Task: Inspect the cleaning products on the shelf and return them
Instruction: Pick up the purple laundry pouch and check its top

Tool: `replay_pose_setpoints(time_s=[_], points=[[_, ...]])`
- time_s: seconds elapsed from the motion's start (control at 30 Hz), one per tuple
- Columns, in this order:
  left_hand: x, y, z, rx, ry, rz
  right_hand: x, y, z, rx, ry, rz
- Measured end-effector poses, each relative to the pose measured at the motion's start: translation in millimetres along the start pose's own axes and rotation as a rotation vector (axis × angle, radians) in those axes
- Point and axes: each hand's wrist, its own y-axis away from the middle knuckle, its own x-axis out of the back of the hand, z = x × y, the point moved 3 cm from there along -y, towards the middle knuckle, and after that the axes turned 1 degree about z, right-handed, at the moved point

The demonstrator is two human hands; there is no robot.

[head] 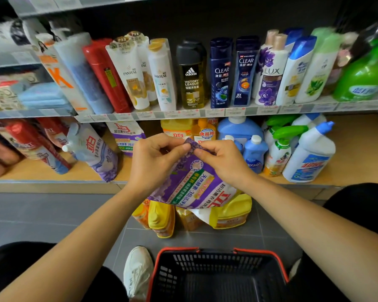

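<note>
A purple detergent pouch (held upside down) is pinched at its upper edge by the left hand and the right hand.

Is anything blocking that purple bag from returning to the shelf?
Nothing visible. The purple bag, pinched by left hand and right hand, hangs before the lower shelf, bare in front of the matching bag.

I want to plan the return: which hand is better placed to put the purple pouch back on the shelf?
Probably left. Both hands pinch the pouch, but the left hand is nearer the matching pouch on the shelf; blue bottles stand behind the right hand.
</note>
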Motion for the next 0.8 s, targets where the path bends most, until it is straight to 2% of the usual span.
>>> replay_pose_setpoints(time_s=[0.13,0.27,0.37,0.5,0.63,0.8], points=[[4,-6,-1,-0.028,0.072,-0.061,14,-2,-2,-0.021,-0.028,-0.029],[1,-3,-7,0.186,0.339,-0.264,27,-4,-1,-0.015,0.019,-0.059],[-3,2,-8,0.231,0.334,-0.316,29,-5,-2,-0.012,0.035,-0.100],[-9,9,-6,0.317,0.382,-0.296,29,-4,-1,0.011,0.063,-0.133],[-9,12,-2,0.310,0.371,-0.248,30,-3,1,0.006,0.026,-0.111],[-5,21,-7,0.348,0.249,-0.439,36,-5,9,-0.037,-0.038,-0.073]])
